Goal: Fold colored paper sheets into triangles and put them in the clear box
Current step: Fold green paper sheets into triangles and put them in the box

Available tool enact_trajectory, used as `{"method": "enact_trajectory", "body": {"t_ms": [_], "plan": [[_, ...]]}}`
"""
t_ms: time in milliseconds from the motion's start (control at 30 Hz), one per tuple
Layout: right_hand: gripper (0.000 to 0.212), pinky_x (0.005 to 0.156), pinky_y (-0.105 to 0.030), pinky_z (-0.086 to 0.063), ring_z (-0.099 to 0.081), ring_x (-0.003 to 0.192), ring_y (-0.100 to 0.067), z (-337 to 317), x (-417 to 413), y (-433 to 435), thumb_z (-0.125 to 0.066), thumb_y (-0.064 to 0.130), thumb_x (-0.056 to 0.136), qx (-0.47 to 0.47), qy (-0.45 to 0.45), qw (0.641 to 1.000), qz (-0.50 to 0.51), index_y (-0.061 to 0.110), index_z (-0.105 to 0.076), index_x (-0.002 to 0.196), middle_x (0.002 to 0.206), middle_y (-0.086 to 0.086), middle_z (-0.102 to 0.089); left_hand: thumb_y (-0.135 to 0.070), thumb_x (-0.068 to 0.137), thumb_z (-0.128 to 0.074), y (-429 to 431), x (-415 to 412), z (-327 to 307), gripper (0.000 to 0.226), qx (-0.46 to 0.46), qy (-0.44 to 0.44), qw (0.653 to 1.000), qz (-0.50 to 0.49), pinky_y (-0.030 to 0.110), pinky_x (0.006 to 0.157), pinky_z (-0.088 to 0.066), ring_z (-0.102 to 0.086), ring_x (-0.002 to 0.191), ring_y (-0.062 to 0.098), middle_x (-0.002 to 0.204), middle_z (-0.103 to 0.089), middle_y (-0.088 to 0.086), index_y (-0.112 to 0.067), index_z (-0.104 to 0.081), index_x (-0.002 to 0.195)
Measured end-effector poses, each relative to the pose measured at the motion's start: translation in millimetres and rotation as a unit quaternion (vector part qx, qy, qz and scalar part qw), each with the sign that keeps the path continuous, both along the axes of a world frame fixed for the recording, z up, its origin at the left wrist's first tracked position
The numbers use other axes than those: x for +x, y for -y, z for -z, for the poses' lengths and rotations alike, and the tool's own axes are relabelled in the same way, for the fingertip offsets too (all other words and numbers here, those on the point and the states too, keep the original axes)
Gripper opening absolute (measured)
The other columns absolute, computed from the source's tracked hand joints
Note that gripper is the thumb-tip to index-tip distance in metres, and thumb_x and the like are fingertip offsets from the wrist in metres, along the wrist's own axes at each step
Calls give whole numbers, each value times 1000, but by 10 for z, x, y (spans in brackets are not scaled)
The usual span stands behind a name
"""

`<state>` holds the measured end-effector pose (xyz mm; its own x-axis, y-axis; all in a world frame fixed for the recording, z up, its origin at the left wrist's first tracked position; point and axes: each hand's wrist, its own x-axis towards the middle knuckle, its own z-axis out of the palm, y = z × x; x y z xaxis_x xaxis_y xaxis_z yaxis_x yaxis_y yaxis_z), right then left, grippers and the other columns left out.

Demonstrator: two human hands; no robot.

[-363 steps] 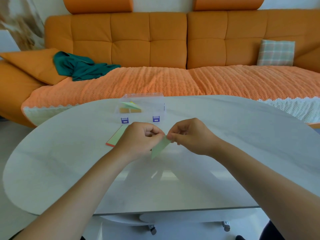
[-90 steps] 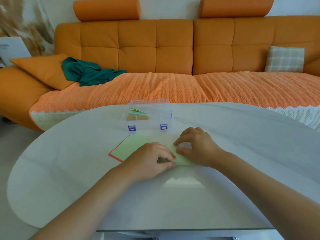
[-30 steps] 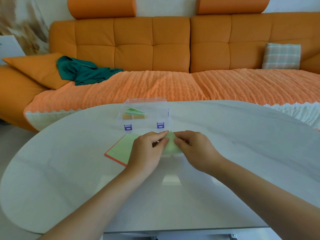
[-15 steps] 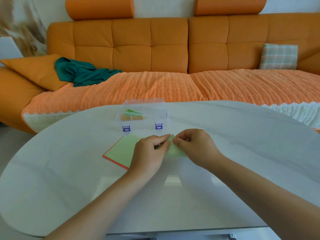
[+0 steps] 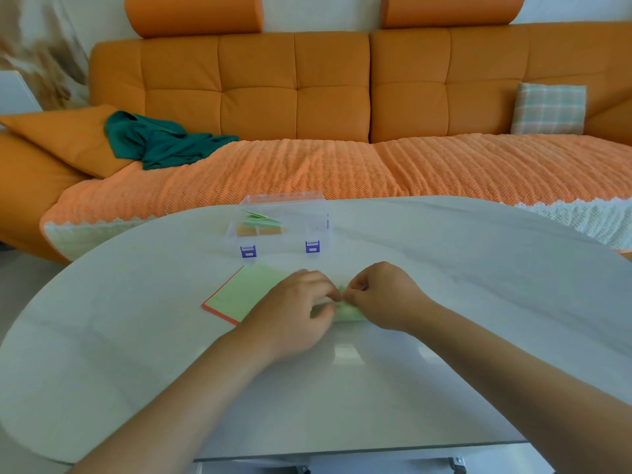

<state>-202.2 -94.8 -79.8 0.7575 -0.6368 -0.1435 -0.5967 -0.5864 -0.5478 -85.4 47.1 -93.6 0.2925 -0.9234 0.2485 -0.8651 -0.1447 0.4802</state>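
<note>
— Looking across the table (image 5: 461,302), what is the surface like?

— Pale grey-white with faint marbling, glossy, rounded at its left end. A bright reflection sits near the front edge, and a castor (image 5: 456,465) shows beneath that edge.

— And the room behind it?

— An orange tufted sofa (image 5: 260,87) runs along beyond the table's far edge. A knitted orange throw (image 5: 342,169) with a white lace hem covers the seat. A teal cloth (image 5: 160,142) lies crumpled against an orange cushion (image 5: 68,138) at the left, and a plaid cushion (image 5: 549,109) leans at the right.

— Where is the paper being folded?

— The green folded paper (image 5: 349,314) lies on the table about at its middle, between the two grips. The left grip (image 5: 294,309) curls over its left part, fingertips pinching it. The right grip (image 5: 383,295) nips the paper's upper corner between thumb and forefinger. The fingertips of the two nearly meet.

— What else lies there?

— A stack of sheets (image 5: 246,292), green on top with a red edge showing beneath, lies flat just left of the paper, partly under the left grip. The clear box (image 5: 319,217) stands beyond it, toward the far edge, its two blue latches (image 5: 248,251) facing the person. In its left end, green folded triangles (image 5: 260,218) rest on an orange piece (image 5: 260,230).
</note>
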Motion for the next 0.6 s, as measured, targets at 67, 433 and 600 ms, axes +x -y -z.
{"method": "enact_trajectory", "body": {"t_ms": [67,433,600], "plan": [[24,81,-31,-54,-66,82,-20,9,24,-9,-57,35,93,-24,-15,1000,-1,23,-75,81,78,5,-70,-25,91,-51,-14,9,39,31,32,14,999,27,21,95,-42,-51,107,2,110,-65,-15,-23,-73,113],[26,91,-34,-38,-59,100,-14,-30,-67,-43,-58,44,91,-290,-2,951,-109,38,-66,115,110,11,-62,-28,89,-51,-38,-72,-76,37,83,28,996,31,24,100,-41,-46,113,3,121,-62,-17,-27,-71,120],[32,86,-35,-42,-57,96,-18,-21,-102,1,-45,32,99,-271,-43,943,-189,44,-72,111,103,8,-61,-36,79,-42,-55,-84,-72,49,89,56,994,35,31,94,-47,-48,108,7,116,-63,-15,-29,-71,118]]}}
